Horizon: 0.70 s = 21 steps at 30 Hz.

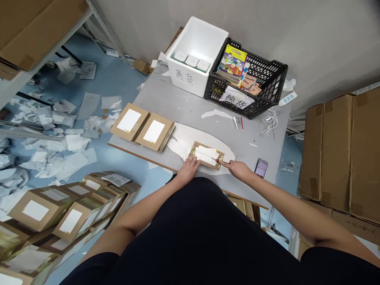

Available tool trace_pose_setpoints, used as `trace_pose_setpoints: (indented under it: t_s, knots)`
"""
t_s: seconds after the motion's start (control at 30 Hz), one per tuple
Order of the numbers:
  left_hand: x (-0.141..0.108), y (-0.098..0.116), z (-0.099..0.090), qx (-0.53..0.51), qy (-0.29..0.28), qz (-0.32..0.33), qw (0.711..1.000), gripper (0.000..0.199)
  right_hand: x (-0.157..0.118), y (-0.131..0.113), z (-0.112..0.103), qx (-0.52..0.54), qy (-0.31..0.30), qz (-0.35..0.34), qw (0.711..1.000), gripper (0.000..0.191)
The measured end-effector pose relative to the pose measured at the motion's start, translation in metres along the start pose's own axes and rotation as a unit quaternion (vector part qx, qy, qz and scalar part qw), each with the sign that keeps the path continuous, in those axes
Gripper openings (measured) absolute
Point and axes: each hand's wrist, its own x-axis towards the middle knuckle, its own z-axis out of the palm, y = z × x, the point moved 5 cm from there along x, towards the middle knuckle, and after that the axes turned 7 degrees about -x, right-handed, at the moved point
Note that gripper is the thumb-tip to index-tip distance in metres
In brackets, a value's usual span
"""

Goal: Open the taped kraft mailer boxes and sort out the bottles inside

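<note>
Our table: gray, front edge near parcel
Floor: blue, left of parcel
Moving room: between parcel and phone
Left hand: outstretched, on parcel
Right hand: gripping thin tool

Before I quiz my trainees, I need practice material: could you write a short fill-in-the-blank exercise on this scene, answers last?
1. The ____ hand holds a slim tool at the small parcel.
2. On the table, the cartons left of the parcel show ____ white labels.
3. The crate holding colourful books is ____ in colour.
4. The white box stands on the crate's ____ side in the picture.

Missing words: right; two; black; left.
</note>
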Motion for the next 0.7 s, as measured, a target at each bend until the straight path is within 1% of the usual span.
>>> trace_pose_setpoints:
  t_s: [0.1,0.2,0.33,0.5,0.7]
  knots:
    - [0.000,0.000,-0.001,0.002,-0.005,0.000,1.000,0.064,-0.018,0.008,0.010,0.012,-0.012,0.017,1.000,0.071]
    - [0.002,0.001,0.000,0.007,-0.014,0.003,1.000,0.063,-0.031,0.014,0.017,0.025,-0.023,0.033,0.999,0.069]
    - [0.006,0.002,0.000,0.013,-0.029,0.001,0.999,0.061,-0.039,0.015,0.023,0.034,-0.018,0.041,0.998,0.071]
    - [0.008,0.005,-0.001,0.031,-0.045,0.013,0.998,0.064,-0.045,0.015,0.031,0.048,-0.007,0.045,0.998,0.074]
    - [0.009,0.009,0.000,0.042,-0.062,0.035,0.997,0.065,-0.061,0.011,0.042,0.080,-0.002,0.054,0.995,0.069]
